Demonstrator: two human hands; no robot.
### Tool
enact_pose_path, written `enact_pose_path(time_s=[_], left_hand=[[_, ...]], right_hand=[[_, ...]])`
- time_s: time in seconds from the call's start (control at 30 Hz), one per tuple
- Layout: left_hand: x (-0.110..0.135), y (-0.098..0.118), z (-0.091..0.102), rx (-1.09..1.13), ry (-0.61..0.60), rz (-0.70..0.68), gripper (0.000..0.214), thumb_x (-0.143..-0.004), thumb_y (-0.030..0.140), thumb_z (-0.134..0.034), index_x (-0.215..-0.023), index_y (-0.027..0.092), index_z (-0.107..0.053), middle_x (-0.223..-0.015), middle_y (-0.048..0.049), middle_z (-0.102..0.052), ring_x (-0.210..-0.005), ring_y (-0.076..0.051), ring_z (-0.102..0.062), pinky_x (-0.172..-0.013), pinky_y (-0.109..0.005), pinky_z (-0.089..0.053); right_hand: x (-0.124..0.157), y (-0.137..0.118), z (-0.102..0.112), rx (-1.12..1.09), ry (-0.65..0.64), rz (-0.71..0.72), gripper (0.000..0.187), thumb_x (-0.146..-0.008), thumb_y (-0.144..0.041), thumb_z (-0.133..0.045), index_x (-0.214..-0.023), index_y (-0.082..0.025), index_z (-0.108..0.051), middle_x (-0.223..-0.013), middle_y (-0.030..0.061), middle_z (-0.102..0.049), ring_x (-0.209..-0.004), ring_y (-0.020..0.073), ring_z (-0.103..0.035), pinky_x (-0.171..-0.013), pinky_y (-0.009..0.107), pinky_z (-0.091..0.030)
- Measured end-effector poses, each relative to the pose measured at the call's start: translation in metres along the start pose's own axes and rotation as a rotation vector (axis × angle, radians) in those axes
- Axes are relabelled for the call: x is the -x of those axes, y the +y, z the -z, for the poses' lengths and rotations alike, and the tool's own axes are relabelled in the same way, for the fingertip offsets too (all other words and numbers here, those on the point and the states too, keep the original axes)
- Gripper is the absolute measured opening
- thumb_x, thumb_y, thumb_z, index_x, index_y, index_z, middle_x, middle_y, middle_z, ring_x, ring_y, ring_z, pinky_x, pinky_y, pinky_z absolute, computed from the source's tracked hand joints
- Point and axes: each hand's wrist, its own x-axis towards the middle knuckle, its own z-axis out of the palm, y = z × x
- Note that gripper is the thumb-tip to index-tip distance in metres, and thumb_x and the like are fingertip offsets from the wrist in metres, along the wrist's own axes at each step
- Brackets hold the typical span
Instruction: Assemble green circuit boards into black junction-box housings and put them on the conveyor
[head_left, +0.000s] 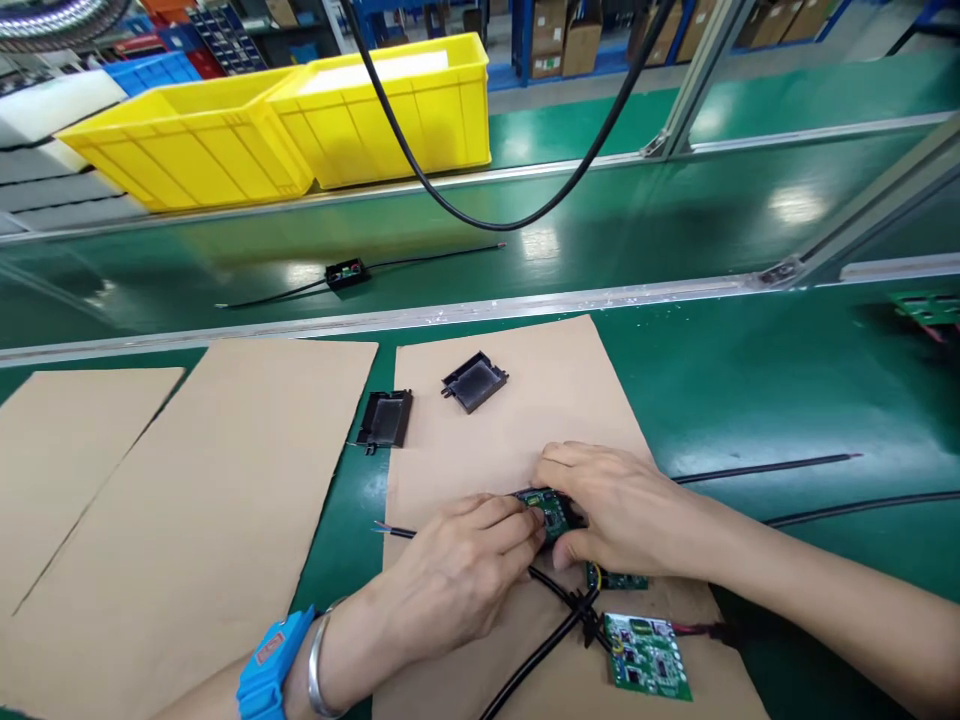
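A green circuit board, with dark plastic partly visible around it, lies between my hands over the cardboard sheet. My left hand has its fingers bent and pressed on the board's left side. From the right, my right hand grips the same board, thumb in front and fingers behind. A black cable with stripped ends pokes out left of my left hand. Below sits another circuit board wired to crossing black cables. Part of a further board shows under my right wrist.
Two black plastic case halves, one on the cardboard and one at its left edge, lie ahead. Beyond the metal rail is a small wired black box. Yellow bins stand behind; a black cable hangs down.
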Motion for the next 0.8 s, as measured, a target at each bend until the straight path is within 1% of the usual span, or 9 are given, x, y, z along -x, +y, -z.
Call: enact_pose_path(time_s=[0.07, 0.13, 0.23, 0.4, 0.47, 0.53, 0.67, 0.73, 0.8], left_hand=[[0.000, 0.001, 0.000, 0.006, 0.020, 0.016, 0.032, -0.091, 0.012, -0.050, -0.122, 0.017, -0.057, -0.126, -0.0057, -0.063, -0.117, -0.020, -0.057, -0.100, -0.036, -0.048], [-0.001, 0.002, -0.002, 0.001, 0.026, 0.024, 0.032, -0.090, 0.011, -0.051, -0.121, 0.017, -0.058, -0.125, -0.0053, -0.062, -0.114, -0.020, -0.057, -0.099, -0.036, -0.048], [-0.001, 0.002, -0.006, -0.020, 0.013, 0.025, 0.031, -0.090, 0.008, -0.048, -0.118, 0.017, -0.059, -0.123, -0.0055, -0.062, -0.109, -0.021, -0.058, -0.095, -0.038, -0.049], [-0.001, 0.004, -0.010, -0.030, -0.009, 0.034, 0.030, -0.090, 0.005, -0.043, -0.112, 0.017, -0.060, -0.117, -0.0079, -0.063, -0.104, -0.022, -0.058, -0.090, -0.039, -0.050], [-0.001, 0.004, -0.011, -0.026, -0.026, 0.041, 0.030, -0.089, 0.005, -0.044, -0.112, 0.016, -0.060, -0.117, -0.0081, -0.063, -0.104, -0.022, -0.057, -0.091, -0.040, -0.049], [0.000, 0.004, -0.010, -0.025, -0.051, 0.044, 0.030, -0.088, 0.005, -0.045, -0.113, 0.016, -0.059, -0.120, -0.0076, -0.061, -0.106, -0.023, -0.056, -0.092, -0.041, -0.048], [0.000, 0.004, -0.009, -0.025, -0.092, 0.042, 0.032, -0.088, 0.006, -0.044, -0.117, 0.015, -0.056, -0.124, -0.0069, -0.059, -0.108, -0.024, -0.054, -0.093, -0.041, -0.047], [-0.001, 0.004, -0.008, -0.028, -0.100, 0.038, 0.029, -0.089, 0.007, -0.043, -0.114, 0.015, -0.056, -0.122, -0.0072, -0.059, -0.107, -0.024, -0.054, -0.092, -0.041, -0.047], [-0.001, 0.005, -0.008, -0.033, -0.089, 0.042, 0.023, -0.090, 0.009, -0.044, -0.108, 0.015, -0.057, -0.117, -0.0076, -0.061, -0.103, -0.024, -0.055, -0.090, -0.041, -0.047]], right_hand=[[0.011, 0.010, 0.009, -0.077, -0.005, -0.003, 0.045, -0.077, -0.037, -0.077, -0.113, -0.018, -0.058, -0.109, 0.0070, -0.062, -0.102, 0.0235, -0.057, -0.085, 0.032, -0.044], [0.024, 0.019, 0.018, -0.098, 0.000, -0.055, 0.037, -0.085, -0.035, -0.069, -0.116, -0.020, -0.056, -0.108, 0.0061, -0.063, -0.098, 0.0219, -0.058, -0.082, 0.032, -0.044], [0.036, 0.026, 0.020, -0.058, -0.015, -0.092, 0.007, -0.092, -0.020, -0.053, -0.095, -0.021, -0.059, -0.087, 0.0014, -0.063, -0.079, 0.0175, -0.056, -0.069, 0.029, -0.041], [0.034, 0.016, -0.004, -0.003, 0.098, 0.073, 0.021, -0.091, -0.008, -0.037, -0.085, -0.017, -0.055, -0.081, 0.0045, -0.056, -0.075, 0.0177, -0.050, -0.066, 0.029, -0.038], [0.032, 0.011, -0.009, 0.051, 0.125, 0.097, 0.021, -0.089, -0.006, -0.036, -0.080, -0.017, -0.052, -0.081, 0.0055, -0.054, -0.075, 0.0186, -0.048, -0.065, 0.030, -0.037], [0.032, 0.010, -0.005, 0.071, 0.115, 0.018, 0.018, -0.089, -0.008, -0.039, -0.080, -0.018, -0.051, -0.080, 0.0045, -0.055, -0.074, 0.0183, -0.049, -0.065, 0.030, -0.036], [0.030, 0.006, 0.010, -0.004, -0.060, -0.142, 0.021, -0.092, -0.016, -0.043, -0.071, -0.020, -0.044, -0.065, -0.0029, -0.050, -0.060, 0.0138, -0.044, -0.057, 0.026, -0.031], [0.026, 0.000, 0.010, -0.021, -0.085, -0.131, 0.021, -0.090, -0.014, -0.045, -0.071, -0.020, -0.043, -0.065, -0.0031, -0.049, -0.060, 0.0132, -0.043, -0.056, 0.026, -0.030], [0.021, -0.006, 0.004, 0.018, -0.029, -0.046, 0.016, -0.087, -0.010, -0.046, -0.074, -0.019, -0.045, -0.072, -0.0001, -0.052, -0.066, 0.0145, -0.044, -0.059, 0.027, -0.032]])
